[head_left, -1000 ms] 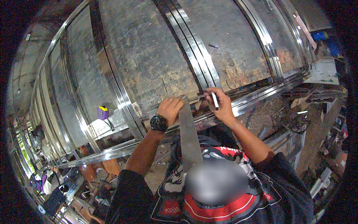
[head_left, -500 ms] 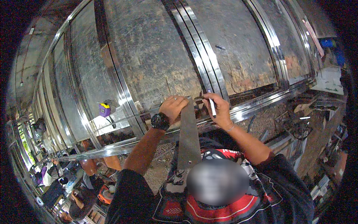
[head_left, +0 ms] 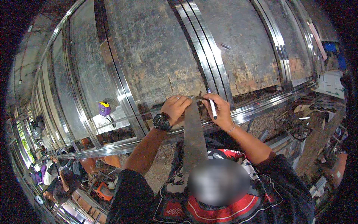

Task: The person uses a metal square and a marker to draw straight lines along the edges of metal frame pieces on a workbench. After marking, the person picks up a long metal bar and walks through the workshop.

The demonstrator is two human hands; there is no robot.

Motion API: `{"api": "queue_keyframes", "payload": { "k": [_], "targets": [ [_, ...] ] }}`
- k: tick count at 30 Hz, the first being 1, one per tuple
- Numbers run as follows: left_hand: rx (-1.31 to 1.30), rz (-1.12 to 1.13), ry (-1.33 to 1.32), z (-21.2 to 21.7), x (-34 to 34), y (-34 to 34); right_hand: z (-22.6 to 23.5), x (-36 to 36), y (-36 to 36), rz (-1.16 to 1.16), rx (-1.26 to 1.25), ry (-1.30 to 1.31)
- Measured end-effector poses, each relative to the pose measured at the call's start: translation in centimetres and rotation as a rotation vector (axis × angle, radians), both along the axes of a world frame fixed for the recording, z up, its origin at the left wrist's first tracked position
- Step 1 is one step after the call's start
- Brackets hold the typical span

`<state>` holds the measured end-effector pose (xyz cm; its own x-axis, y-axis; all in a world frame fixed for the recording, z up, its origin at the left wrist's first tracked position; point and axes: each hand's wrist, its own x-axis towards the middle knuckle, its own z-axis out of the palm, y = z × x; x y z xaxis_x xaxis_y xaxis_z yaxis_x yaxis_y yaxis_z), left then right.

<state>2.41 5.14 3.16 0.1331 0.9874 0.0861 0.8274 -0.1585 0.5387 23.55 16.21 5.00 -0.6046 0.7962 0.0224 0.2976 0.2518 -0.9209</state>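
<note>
My left hand (head_left: 175,109), with a dark watch at the wrist, grips the far end of a long flat grey metal strip (head_left: 194,130). The strip lies across the near rail of a shiny metal frame (head_left: 246,112) and reaches back toward my body. My right hand (head_left: 220,115) is closed around a white marker (head_left: 212,104), just right of the strip's far end. The marker's black end points toward me; its other end is by the foot of a bright double crossbar (head_left: 209,48). The exact contact at that end is too small to make out.
A purple and yellow tape measure (head_left: 104,108) rests on the panel at left. A small dark cylinder (head_left: 226,46) lies beyond the crossbar. An orange tool (head_left: 104,191) is at lower left, near another person (head_left: 67,186). Metal scraps (head_left: 279,145) lie at right.
The view has shifted slightly, so hands and strip appear a little farther right. My grips on strip and marker look the same. The other person at lower left has changed posture.
</note>
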Motion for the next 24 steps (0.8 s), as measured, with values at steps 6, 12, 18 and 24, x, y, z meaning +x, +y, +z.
{"api": "queue_keyframes", "payload": {
  "k": [6,12,18,24],
  "targets": [
    [-0.145,-0.012,-0.011,0.6,0.1,-0.1,0.2,-0.5,-0.2,0.007,0.014,0.029],
    [-0.177,-0.043,0.008,1.1,0.1,-0.1,0.4,-0.4,-0.4,0.021,-0.009,0.008],
    [-0.151,-0.033,-0.030,1.7,0.1,0.1,0.2,-0.4,-0.5,0.032,-0.026,0.006],
    [-0.038,-0.059,0.101,0.3,0.2,-0.3,0.3,-0.1,-0.5,0.060,-0.043,0.001]
  ]
}}
